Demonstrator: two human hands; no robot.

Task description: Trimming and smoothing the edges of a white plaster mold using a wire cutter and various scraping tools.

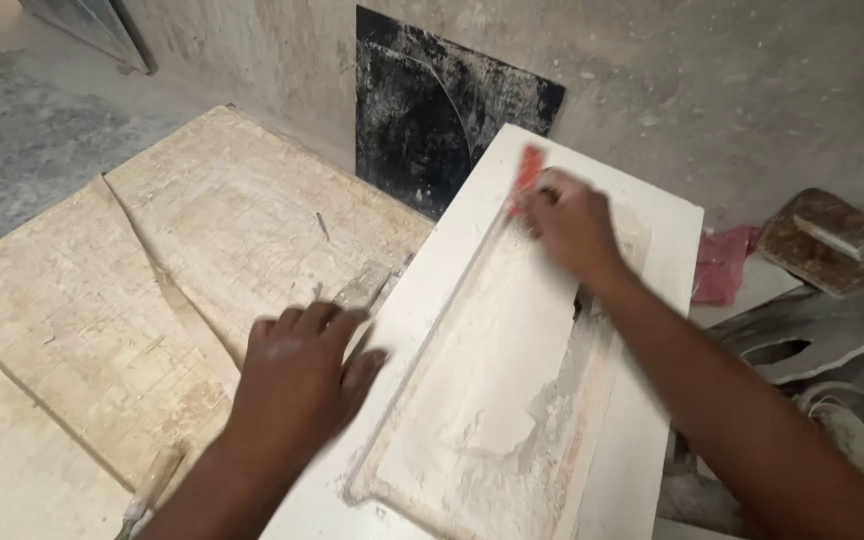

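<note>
A long white plaster mould [652, 230] lies lengthwise in front of me, its shallow recess smeared with wet white plaster [502, 350]. My right hand [567, 225] is at the recess's far end, closed around a red-handled tool [527, 170] and blurred by motion. My left hand [302, 375] rests palm down on the mould's left rim, fingers spread, holding nothing.
A plaster-crusted wooden board [152, 280] lies to the left with a metal strip [167, 290] across it. A black panel [432, 100] leans on the wall. Right of the mould are a red cloth [722, 265], a wooden float [827, 240] and plaster scraps [802, 345].
</note>
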